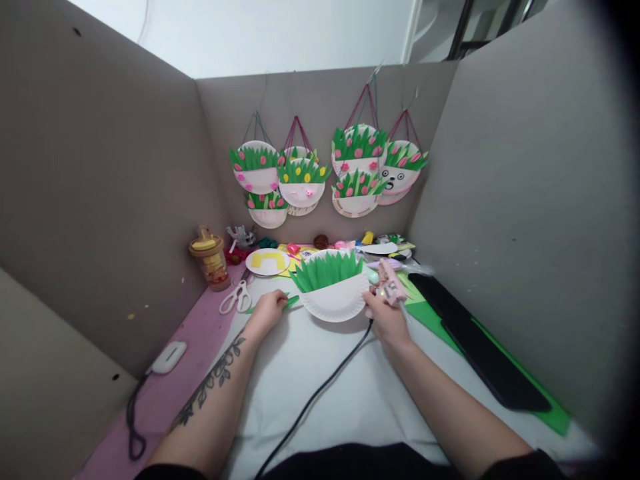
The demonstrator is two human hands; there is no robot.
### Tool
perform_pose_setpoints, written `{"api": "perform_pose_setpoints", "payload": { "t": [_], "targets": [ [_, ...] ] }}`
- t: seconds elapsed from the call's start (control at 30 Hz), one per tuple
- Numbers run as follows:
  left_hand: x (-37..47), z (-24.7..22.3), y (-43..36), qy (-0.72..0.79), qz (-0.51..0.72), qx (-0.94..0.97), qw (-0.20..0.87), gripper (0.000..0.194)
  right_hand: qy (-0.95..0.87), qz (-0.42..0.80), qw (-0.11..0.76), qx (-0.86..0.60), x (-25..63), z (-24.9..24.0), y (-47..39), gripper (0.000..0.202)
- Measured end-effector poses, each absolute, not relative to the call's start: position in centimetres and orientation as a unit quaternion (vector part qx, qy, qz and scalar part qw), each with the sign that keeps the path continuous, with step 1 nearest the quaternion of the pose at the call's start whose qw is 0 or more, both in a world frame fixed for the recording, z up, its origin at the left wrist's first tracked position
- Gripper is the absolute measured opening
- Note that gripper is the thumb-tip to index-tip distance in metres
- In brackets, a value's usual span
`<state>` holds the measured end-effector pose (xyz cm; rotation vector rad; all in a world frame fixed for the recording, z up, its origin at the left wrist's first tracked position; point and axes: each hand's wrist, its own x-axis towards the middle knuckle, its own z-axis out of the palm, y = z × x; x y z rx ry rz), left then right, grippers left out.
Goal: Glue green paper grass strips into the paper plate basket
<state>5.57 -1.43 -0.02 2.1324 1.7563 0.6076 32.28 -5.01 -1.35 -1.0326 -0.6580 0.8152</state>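
Observation:
A white paper-plate pocket [334,303], with a row of green paper leaves [330,272] standing in it, is tilted up in front of me over the pale cloth. My left hand [269,312] pinches a loose green paper leaf [291,302] beside the pocket's left edge. My right hand [389,321] is closed around a pink glue gun [393,285], its fingertips at the pocket's right rim. A black cord [320,389] runs from the gun's handle toward me. The fingers' exact grip is partly hidden.
White scissors [237,297] and a lidded cup [210,261] stand left, near a plate with yellow pieces [267,261]. Finished plate baskets [300,180] hang on the back panel. A black flat strip [485,353] lies on green sheets at right. Grey panels enclose three sides.

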Motion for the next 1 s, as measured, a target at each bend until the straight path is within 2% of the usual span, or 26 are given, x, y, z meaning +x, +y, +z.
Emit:
{"api": "perform_pose_setpoints", "payload": {
  "t": [0.33,0.6,0.67,0.77,0.83,0.93,1.0],
  "targets": [
    [5.6,0.9,-2.1,0.651,0.190,0.727,0.106,0.020,-0.300,0.373,0.740,-0.473,32.4,-1.4,-5.1,0.033],
    [4.0,1.4,-1.2,0.649,0.391,0.650,0.057,0.024,-0.310,0.360,0.735,-0.484,32.4,-1.2,-5.3,0.033],
    [3.7,1.8,-1.2,0.644,0.438,0.621,0.089,0.022,-0.309,0.366,0.733,-0.483,32.4,-1.2,-5.3,0.034],
    [4.0,2.7,-1.7,0.577,0.554,0.557,0.222,0.014,-0.292,0.376,0.734,-0.485,32.1,-1.1,-5.3,0.035],
    [4.8,3.3,-2.5,0.510,0.615,0.525,0.294,0.016,-0.286,0.379,0.734,-0.486,31.9,-1.2,-5.4,0.035],
    [6.5,4.1,-3.9,0.449,0.644,0.521,0.335,0.019,-0.308,0.393,0.717,-0.487,31.4,-1.4,-5.7,0.033],
    [7.8,4.2,-4.8,0.448,0.621,0.538,0.351,0.019,-0.322,0.404,0.701,-0.491,31.1,-1.6,-6.1,0.033]
  ]
}}
